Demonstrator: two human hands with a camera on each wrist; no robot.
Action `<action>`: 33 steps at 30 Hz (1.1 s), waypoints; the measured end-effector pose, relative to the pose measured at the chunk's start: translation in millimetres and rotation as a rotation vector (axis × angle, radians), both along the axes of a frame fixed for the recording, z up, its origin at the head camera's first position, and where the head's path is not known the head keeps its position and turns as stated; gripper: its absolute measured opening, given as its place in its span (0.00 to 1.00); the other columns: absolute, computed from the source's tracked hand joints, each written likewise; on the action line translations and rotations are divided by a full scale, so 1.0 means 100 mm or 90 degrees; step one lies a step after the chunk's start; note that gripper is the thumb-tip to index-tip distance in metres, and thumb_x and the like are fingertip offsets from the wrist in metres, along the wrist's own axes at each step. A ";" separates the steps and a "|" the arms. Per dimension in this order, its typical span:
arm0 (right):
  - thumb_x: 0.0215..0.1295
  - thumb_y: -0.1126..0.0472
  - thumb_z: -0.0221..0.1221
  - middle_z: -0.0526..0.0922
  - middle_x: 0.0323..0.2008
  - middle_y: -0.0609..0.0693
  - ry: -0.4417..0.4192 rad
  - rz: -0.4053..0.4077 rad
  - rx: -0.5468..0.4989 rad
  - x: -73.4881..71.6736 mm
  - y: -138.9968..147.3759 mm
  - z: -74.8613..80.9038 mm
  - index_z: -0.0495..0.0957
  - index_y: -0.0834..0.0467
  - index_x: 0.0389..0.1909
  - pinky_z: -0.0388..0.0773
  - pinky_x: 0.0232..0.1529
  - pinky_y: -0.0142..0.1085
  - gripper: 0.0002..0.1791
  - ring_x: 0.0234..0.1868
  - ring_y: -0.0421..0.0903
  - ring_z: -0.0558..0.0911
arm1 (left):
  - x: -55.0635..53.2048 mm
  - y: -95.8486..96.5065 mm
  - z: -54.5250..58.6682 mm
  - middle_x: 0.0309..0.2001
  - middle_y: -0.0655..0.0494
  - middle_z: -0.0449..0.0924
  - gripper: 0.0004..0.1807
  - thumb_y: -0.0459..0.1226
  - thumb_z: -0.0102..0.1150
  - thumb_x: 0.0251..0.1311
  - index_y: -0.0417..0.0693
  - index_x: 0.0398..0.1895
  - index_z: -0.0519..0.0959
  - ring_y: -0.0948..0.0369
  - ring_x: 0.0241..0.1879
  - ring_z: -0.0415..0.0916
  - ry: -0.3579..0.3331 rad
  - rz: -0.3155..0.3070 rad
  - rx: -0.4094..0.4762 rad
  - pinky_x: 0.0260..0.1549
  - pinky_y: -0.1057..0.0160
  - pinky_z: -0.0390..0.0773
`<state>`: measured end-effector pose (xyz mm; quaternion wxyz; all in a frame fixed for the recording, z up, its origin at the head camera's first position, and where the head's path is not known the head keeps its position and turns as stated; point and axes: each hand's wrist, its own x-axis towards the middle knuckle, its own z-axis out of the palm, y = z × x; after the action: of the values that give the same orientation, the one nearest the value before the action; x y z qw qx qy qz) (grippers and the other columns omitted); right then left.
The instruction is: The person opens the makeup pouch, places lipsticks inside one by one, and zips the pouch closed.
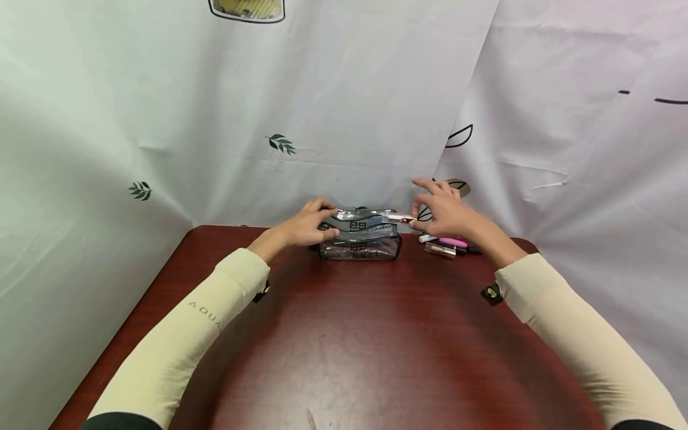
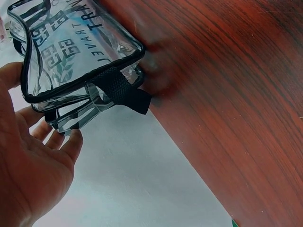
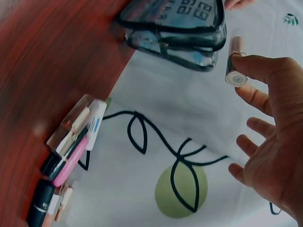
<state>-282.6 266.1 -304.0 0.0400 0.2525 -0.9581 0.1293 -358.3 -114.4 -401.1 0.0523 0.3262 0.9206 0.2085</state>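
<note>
A clear cosmetic bag (image 1: pixel 371 248) with black piping and a printed square logo stands at the back of the table. My left hand (image 1: pixel 309 224) grips its left end at the upper edge, the thumb in front and fingers behind. In the left wrist view, the bag (image 2: pixel 85 47) shows lettering and a black strap tab (image 2: pixel 125 90). My right hand (image 1: pixel 443 209) pinches a slim, shiny pinkish lipstick-like tube (image 3: pixel 236 59) between thumb and forefinger, the other fingers spread. In the head view the tube (image 1: pixel 399 218) lies level at the bag's upper right edge.
On the dark red table (image 1: pixel 344 334), right of the bag, lies a group of cosmetics: a clear-cased item (image 3: pixel 71 125), a pink tube (image 3: pixel 71 162) and a black tube (image 3: pixel 41 201). A white printed curtain (image 1: pixel 344 107) hangs behind the table's back edge.
</note>
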 end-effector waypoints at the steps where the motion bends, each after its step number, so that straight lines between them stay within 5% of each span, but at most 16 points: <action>1: 0.73 0.52 0.73 0.57 0.90 0.63 0.001 0.002 -0.003 0.00 -0.03 -0.01 0.84 0.53 0.40 0.51 0.78 0.81 0.10 0.86 0.76 0.57 | -0.10 -0.02 -0.09 0.86 0.44 0.59 0.48 0.68 0.55 0.79 0.50 0.90 0.66 0.42 0.85 0.55 0.010 -0.003 0.002 0.81 0.36 0.65; 2: 0.73 0.52 0.73 0.57 0.90 0.63 0.001 0.004 -0.003 0.01 -0.05 -0.02 0.84 0.53 0.40 0.51 0.79 0.80 0.10 0.86 0.75 0.57 | -0.18 -0.03 -0.18 0.86 0.46 0.59 0.49 0.69 0.56 0.78 0.51 0.90 0.66 0.43 0.84 0.55 0.016 -0.004 0.007 0.80 0.36 0.66; 3: 0.73 0.53 0.72 0.57 0.90 0.63 0.000 0.005 -0.003 0.01 -0.07 -0.03 0.84 0.53 0.41 0.51 0.79 0.80 0.10 0.86 0.75 0.57 | -0.07 -0.02 -0.08 0.85 0.45 0.60 0.48 0.68 0.55 0.79 0.49 0.90 0.66 0.43 0.84 0.56 0.018 -0.002 0.006 0.81 0.37 0.65; 4: 0.73 0.53 0.72 0.57 0.90 0.63 -0.001 0.006 -0.003 0.01 -0.10 -0.03 0.84 0.53 0.41 0.51 0.79 0.80 0.10 0.87 0.75 0.56 | -0.07 -0.02 -0.08 0.85 0.45 0.60 0.48 0.67 0.55 0.79 0.50 0.90 0.66 0.43 0.84 0.56 0.019 -0.001 0.004 0.81 0.38 0.66; 5: 0.74 0.53 0.72 0.57 0.90 0.63 -0.002 0.008 -0.005 0.02 -0.13 -0.03 0.83 0.54 0.41 0.51 0.79 0.80 0.10 0.87 0.75 0.56 | -0.15 -0.04 -0.15 0.86 0.45 0.59 0.48 0.67 0.56 0.78 0.50 0.90 0.66 0.42 0.84 0.56 0.018 0.001 0.005 0.81 0.37 0.65; 11: 0.75 0.52 0.71 0.56 0.90 0.63 0.001 0.002 -0.014 0.01 -0.27 -0.08 0.83 0.54 0.43 0.52 0.78 0.78 0.11 0.86 0.76 0.57 | -0.21 -0.06 -0.22 0.87 0.52 0.59 0.48 0.68 0.58 0.77 0.55 0.91 0.65 0.49 0.85 0.56 0.006 0.008 0.020 0.83 0.38 0.64; 18: 0.74 0.51 0.71 0.59 0.90 0.64 0.025 0.003 -0.023 -0.03 -0.39 -0.15 0.82 0.55 0.45 0.52 0.81 0.78 0.13 0.83 0.74 0.61 | 0.36 0.08 0.33 0.85 0.40 0.59 0.43 0.55 0.59 0.81 0.44 0.90 0.65 0.39 0.84 0.55 -0.020 0.025 0.000 0.82 0.32 0.62; 21: 0.74 0.51 0.71 0.60 0.89 0.64 0.028 0.004 -0.028 -0.03 -0.43 -0.16 0.82 0.56 0.46 0.53 0.81 0.77 0.14 0.83 0.74 0.62 | 0.45 0.09 0.41 0.86 0.40 0.58 0.42 0.54 0.58 0.82 0.43 0.90 0.63 0.40 0.85 0.54 -0.020 0.027 -0.003 0.84 0.34 0.61; 24: 0.75 0.51 0.71 0.61 0.89 0.64 0.027 0.003 -0.028 -0.03 -0.45 -0.18 0.82 0.56 0.48 0.54 0.80 0.77 0.14 0.82 0.74 0.64 | 0.38 0.08 0.35 0.86 0.40 0.59 0.43 0.55 0.58 0.82 0.43 0.90 0.64 0.40 0.85 0.55 -0.017 0.023 -0.002 0.83 0.33 0.62; 30: 0.77 0.50 0.70 0.61 0.88 0.65 0.029 -0.002 -0.021 -0.04 -0.46 -0.21 0.82 0.57 0.50 0.54 0.80 0.76 0.15 0.81 0.74 0.64 | -0.07 0.01 -0.06 0.86 0.53 0.59 0.46 0.66 0.57 0.78 0.56 0.91 0.65 0.50 0.84 0.56 -0.005 0.036 -0.011 0.80 0.32 0.66; 33: 0.77 0.50 0.71 0.61 0.88 0.65 0.028 -0.003 -0.018 -0.05 -0.44 -0.23 0.82 0.57 0.52 0.54 0.81 0.76 0.16 0.82 0.74 0.63 | -0.09 -0.01 -0.08 0.87 0.50 0.58 0.47 0.66 0.57 0.78 0.54 0.91 0.64 0.47 0.85 0.55 -0.009 0.023 -0.006 0.82 0.36 0.65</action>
<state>-287.6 221.7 -327.3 0.0648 0.2522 -0.9557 0.1374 -367.1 -115.6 -409.2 0.0566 0.3080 0.9267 0.2076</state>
